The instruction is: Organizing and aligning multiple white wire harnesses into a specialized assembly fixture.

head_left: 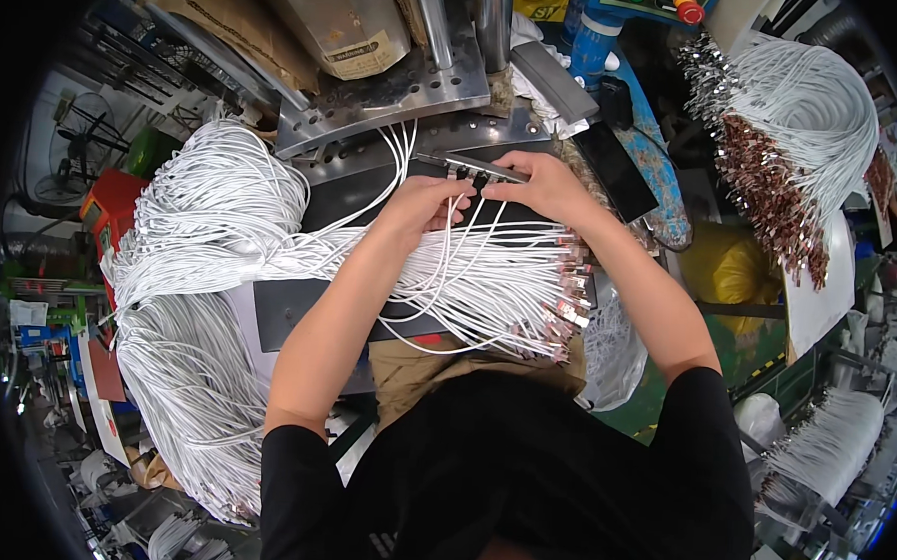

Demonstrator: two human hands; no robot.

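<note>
Both hands meet around a narrow metal bar [493, 169] in front of the press. My right hand [545, 187] grips its right end between thumb and fingers. My left hand [424, 203] is closed at the other side, its fingertips pinching a white cable [449, 242] just under the bar. Small black end pieces [480, 181] show between the hands, with white cables running down from them. Fingers partly hide where cables and bar meet. Below the hands a thick bundle of white cables [468, 281] lies across my lap, its metal connector ends [571, 295] toward the right.
The press's steel plate [386, 102] stands just beyond my hands. Heaped white cable coils [212, 185] fill the left. A black phone-like slab [615, 172] lies to the right, near a blue-painted surface [654, 154]. Another cable coil [806, 115] hangs at the far right.
</note>
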